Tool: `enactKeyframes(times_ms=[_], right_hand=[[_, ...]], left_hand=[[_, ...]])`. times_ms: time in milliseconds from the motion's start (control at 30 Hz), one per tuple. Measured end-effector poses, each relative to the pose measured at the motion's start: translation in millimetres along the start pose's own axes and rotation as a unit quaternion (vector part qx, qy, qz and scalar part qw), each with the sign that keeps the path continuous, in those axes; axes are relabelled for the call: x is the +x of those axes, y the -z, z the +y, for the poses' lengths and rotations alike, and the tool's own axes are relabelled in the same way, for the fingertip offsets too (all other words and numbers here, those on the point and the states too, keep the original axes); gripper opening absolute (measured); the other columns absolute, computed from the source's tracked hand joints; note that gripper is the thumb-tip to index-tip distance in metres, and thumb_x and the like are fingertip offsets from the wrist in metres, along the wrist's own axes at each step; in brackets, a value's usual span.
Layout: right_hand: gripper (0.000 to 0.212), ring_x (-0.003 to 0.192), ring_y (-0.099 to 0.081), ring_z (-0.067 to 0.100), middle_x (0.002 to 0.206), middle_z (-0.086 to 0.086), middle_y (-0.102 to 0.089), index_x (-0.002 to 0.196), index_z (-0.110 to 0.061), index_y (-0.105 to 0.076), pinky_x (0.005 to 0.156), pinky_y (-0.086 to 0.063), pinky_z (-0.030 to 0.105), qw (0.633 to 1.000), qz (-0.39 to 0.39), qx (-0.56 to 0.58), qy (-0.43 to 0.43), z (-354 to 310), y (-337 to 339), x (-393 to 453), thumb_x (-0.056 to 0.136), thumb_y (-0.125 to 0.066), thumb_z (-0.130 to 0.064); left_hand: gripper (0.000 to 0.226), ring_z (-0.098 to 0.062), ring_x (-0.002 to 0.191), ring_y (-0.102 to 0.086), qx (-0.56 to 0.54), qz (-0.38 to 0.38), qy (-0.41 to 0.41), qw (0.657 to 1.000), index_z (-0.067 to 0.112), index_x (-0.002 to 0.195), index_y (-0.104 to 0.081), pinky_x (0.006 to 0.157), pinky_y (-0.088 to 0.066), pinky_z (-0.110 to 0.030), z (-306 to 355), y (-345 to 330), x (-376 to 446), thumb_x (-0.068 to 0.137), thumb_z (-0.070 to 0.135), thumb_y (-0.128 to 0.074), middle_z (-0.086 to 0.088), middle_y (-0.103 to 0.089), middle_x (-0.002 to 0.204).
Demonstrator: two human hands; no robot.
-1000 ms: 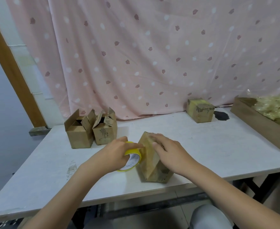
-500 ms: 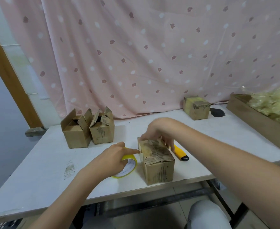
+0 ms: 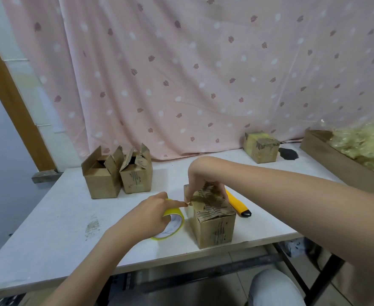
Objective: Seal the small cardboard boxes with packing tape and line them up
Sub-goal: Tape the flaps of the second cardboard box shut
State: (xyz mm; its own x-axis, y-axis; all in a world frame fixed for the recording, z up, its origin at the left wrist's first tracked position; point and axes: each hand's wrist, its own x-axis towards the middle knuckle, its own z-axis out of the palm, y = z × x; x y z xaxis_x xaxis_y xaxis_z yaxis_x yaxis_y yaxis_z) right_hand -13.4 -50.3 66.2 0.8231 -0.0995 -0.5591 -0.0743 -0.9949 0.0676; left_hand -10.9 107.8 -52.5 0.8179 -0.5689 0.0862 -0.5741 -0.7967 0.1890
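since before, right hand (image 3: 200, 184) fingers moved onto the box (image 3: 212, 219) top; left hand (image 3: 150, 214) grips tape roll (image 3: 170, 224).

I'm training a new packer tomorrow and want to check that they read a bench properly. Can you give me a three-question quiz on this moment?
1. True or false: the left hand grips the yellow tape roll.
2. How many boxes at the back left stand with their flaps open?
3. The yellow utility knife lies: A) left of the near box, B) right of it, C) on top.

Key
1. True.
2. Two.
3. B. The right hand holds the box top.
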Motion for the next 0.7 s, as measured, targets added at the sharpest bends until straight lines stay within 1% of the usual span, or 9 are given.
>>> enactKeyframes(times_ms=[67,133,233,300,367,433,533,600,700], right_hand=[[0.060,0.116,-0.060,0.040,0.125,0.021,-0.055,0.128,0.001,-0.044,0.092,-0.052,0.041,0.994,-0.041,0.104,-0.015,6,-1,20,0.093,-0.058,-0.046],[0.063,0.111,-0.062,0.044,0.122,0.025,-0.056,0.122,0.004,-0.047,0.095,-0.052,0.050,0.977,-0.073,0.198,-0.018,18,-1,33,0.086,-0.066,-0.044],[0.067,0.101,-0.066,0.043,0.110,0.026,-0.060,0.126,0.001,-0.049,0.085,-0.057,0.053,0.952,-0.056,0.302,0.002,40,-6,41,0.081,-0.073,-0.042],[0.063,0.088,-0.068,0.038,0.101,0.024,-0.059,0.123,0.000,-0.049,0.072,-0.060,0.049,0.930,-0.064,0.361,0.027,52,-11,46,0.082,-0.073,-0.041],[0.055,0.078,-0.066,0.033,0.097,0.022,-0.060,0.118,-0.002,-0.051,0.068,-0.060,0.045,0.922,-0.076,0.378,0.046,59,-17,50,0.083,-0.073,-0.039],[0.052,0.075,-0.067,0.032,0.097,0.022,-0.062,0.114,-0.003,-0.054,0.072,-0.060,0.045,0.916,-0.080,0.389,0.057,61,-22,51,0.083,-0.073,-0.039],[0.055,0.075,-0.069,0.034,0.101,0.024,-0.064,0.117,-0.001,-0.056,0.074,-0.061,0.045,0.905,-0.081,0.412,0.065,60,-27,57,0.082,-0.073,-0.040],[0.056,0.073,-0.069,0.034,0.103,0.024,-0.064,0.119,-0.001,-0.056,0.073,-0.061,0.043,0.901,-0.079,0.421,0.069,60,-28,59,0.082,-0.073,-0.040],[0.062,0.074,-0.069,0.033,0.112,0.025,-0.062,0.124,-0.002,-0.055,0.077,-0.061,0.042,0.899,-0.078,0.426,0.069,65,-29,63,0.081,-0.073,-0.044]], left_hand=[[0.062,-0.015,0.082,-0.047,-0.018,0.009,0.000,1.000,0.058,0.140,-0.040,0.069,-0.039,-0.023,-3,2,-5,0.096,0.015,-0.044,0.006,-0.042,0.090],[0.068,-0.014,0.084,-0.051,-0.053,0.032,-0.001,0.998,0.065,0.133,-0.039,0.069,-0.042,-0.023,-11,6,-12,0.092,0.012,-0.050,0.005,-0.048,0.091],[0.057,-0.012,0.085,-0.056,-0.125,0.109,-0.012,0.986,0.062,0.127,-0.050,0.077,-0.050,-0.031,-23,15,-25,0.085,0.024,-0.055,0.005,-0.057,0.092],[0.058,-0.010,0.084,-0.056,-0.136,0.119,-0.025,0.983,0.062,0.129,-0.049,0.076,-0.049,-0.031,-25,22,-29,0.083,0.028,-0.053,0.005,-0.059,0.089],[0.062,-0.007,0.082,-0.054,-0.126,0.109,-0.043,0.985,0.067,0.125,-0.048,0.073,-0.046,-0.024,-25,29,-28,0.084,0.022,-0.057,0.005,-0.059,0.085],[0.072,-0.003,0.082,-0.053,-0.117,0.099,-0.048,0.987,0.073,0.121,-0.045,0.071,-0.043,-0.019,-26,36,-26,0.084,0.013,-0.060,0.007,-0.060,0.086],[0.069,-0.008,0.085,-0.057,-0.108,0.078,-0.031,0.991,0.081,0.113,-0.042,0.076,-0.048,-0.025,-26,41,-24,0.077,0.024,-0.052,0.006,-0.064,0.095],[0.067,-0.010,0.086,-0.058,-0.107,0.072,-0.029,0.991,0.079,0.114,-0.045,0.075,-0.049,-0.026,-26,44,-24,0.076,0.025,-0.050,0.007,-0.065,0.099],[0.065,-0.009,0.085,-0.055,-0.066,0.046,-0.020,0.997,0.066,0.121,-0.052,0.074,-0.046,-0.021,-32,47,-25,0.084,0.013,-0.054,0.004,-0.062,0.096]])
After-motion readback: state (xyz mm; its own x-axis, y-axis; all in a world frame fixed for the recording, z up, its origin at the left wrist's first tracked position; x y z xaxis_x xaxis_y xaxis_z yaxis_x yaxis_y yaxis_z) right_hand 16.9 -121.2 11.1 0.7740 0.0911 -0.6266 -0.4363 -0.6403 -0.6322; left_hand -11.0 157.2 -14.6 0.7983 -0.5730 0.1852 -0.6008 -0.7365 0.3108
